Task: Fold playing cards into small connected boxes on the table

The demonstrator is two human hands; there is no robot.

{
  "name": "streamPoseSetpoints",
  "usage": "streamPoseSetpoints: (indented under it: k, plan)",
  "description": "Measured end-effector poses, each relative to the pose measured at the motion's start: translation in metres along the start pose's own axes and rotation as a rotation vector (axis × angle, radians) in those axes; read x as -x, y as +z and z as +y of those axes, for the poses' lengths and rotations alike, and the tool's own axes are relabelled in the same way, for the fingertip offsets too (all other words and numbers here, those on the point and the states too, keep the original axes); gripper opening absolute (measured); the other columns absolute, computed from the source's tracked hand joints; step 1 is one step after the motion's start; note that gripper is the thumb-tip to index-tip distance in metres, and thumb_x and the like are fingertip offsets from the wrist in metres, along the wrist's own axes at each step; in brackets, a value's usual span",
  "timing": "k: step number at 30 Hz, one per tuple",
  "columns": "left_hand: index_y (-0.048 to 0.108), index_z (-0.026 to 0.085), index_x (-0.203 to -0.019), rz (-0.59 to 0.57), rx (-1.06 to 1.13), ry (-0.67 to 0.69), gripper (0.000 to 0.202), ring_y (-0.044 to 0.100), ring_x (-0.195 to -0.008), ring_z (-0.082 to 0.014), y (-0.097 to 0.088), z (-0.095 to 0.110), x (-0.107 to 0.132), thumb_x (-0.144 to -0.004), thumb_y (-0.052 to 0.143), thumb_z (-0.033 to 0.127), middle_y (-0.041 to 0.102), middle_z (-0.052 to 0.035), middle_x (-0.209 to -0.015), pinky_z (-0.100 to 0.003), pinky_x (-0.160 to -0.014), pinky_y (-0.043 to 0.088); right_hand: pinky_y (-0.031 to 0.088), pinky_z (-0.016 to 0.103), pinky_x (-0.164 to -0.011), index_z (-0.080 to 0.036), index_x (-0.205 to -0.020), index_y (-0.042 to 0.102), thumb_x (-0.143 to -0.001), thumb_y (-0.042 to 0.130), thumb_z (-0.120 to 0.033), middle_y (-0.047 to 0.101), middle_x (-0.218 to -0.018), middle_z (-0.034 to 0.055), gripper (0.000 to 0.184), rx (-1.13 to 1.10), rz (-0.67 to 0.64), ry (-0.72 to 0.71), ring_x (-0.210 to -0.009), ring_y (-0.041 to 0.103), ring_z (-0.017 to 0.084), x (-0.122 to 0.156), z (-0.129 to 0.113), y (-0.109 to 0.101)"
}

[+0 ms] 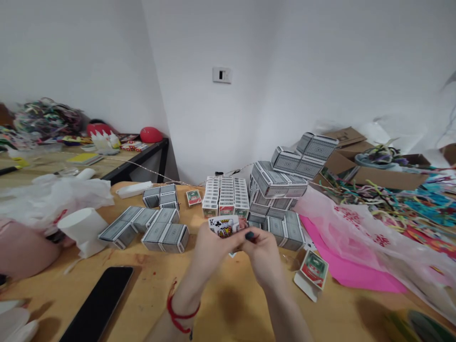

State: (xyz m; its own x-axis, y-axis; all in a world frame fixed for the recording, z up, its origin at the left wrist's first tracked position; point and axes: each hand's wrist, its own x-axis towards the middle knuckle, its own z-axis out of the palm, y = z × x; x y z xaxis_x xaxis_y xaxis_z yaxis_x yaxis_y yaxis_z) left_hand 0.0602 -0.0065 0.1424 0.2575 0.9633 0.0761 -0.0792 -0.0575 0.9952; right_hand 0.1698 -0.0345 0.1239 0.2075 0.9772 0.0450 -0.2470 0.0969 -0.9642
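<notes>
My left hand (213,244) is closed on a small stack of playing cards (223,224), held up above the table with a king of clubs facing me. My right hand (262,251) meets it from the other side, its fingers pinched at the right edge of the cards. A dark spot shows at the right thumb tip. Just behind the hands stand stacked card boxes (220,192) in several columns. An opened card box (312,271) with its flap out lies right of my right hand. Another card box (194,197) lies flat behind the left hand.
Grey-patterned card packs (166,236) lie in groups at left; more form a leaning pile (280,178) at right. A black phone (98,304), toilet paper roll (83,228), pink sheet (342,266) and plastic bag (374,228) surround the work area. A tape roll (416,325) sits front right.
</notes>
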Motion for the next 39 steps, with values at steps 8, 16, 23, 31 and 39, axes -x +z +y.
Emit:
streamPoseSetpoints:
  k: [8, 16, 23, 31, 39]
  plan:
    - [0.065, 0.011, -0.074, 0.273, 0.29, -0.073, 0.028, 0.062, -0.06, -0.0168, 0.013, -0.018, -0.002, -0.061, 0.072, 0.036, 0.067, -0.0045, -0.066, -0.024, -0.051, 0.05, 0.046, 0.026, -0.056, -0.016, -0.058, 0.062, -0.066, 0.063, -0.03, 0.062, -0.058, 0.0014, 0.015, 0.19, 0.059, -0.073, -0.057, 0.056, 0.015, 0.007, 0.005, 0.01]
    - [0.065, 0.012, -0.077, 0.199, 0.096, -0.018, 0.037, 0.065, -0.075, -0.0192, 0.003, -0.012, -0.011, -0.071, 0.06, 0.048, 0.07, -0.0084, -0.077, -0.026, -0.064, 0.052, 0.041, 0.023, -0.052, -0.016, -0.058, 0.063, -0.07, 0.06, -0.035, 0.059, -0.058, 0.0006, 0.023, 0.213, 0.086, -0.087, -0.056, 0.051, 0.013, 0.003, 0.006, 0.01]
    - [0.064, 0.014, -0.098, 0.14, 0.056, 0.069, 0.037, 0.064, -0.077, -0.0174, -0.012, -0.006, -0.015, -0.068, 0.065, 0.034, 0.069, -0.0078, -0.092, -0.027, -0.068, 0.052, 0.045, 0.027, -0.062, -0.018, -0.082, 0.069, -0.07, 0.061, -0.037, 0.064, -0.067, 0.0024, 0.024, 0.135, 0.159, -0.134, -0.069, 0.057, 0.018, -0.008, 0.006, -0.007]
    - [0.067, 0.014, -0.092, 0.248, 0.12, 0.012, 0.03, 0.064, -0.07, -0.0151, -0.012, 0.0, -0.012, -0.064, 0.066, 0.023, 0.071, -0.0052, -0.083, -0.025, -0.062, 0.053, 0.036, 0.021, -0.05, -0.016, -0.127, 0.047, -0.072, 0.06, -0.032, 0.041, -0.05, -0.0079, 0.059, 0.214, 0.063, -0.171, -0.049, 0.039, 0.009, -0.012, 0.005, -0.015]
    - [0.066, 0.012, -0.085, 0.287, 0.207, -0.017, 0.029, 0.06, -0.062, -0.0123, -0.006, -0.014, -0.017, -0.06, 0.07, 0.026, 0.068, -0.0034, -0.07, -0.024, -0.061, 0.049, 0.044, 0.023, -0.053, -0.021, -0.116, 0.057, -0.075, 0.058, -0.041, 0.064, -0.076, 0.0011, 0.046, 0.117, 0.107, -0.075, -0.059, 0.052, 0.011, -0.014, 0.005, -0.018]
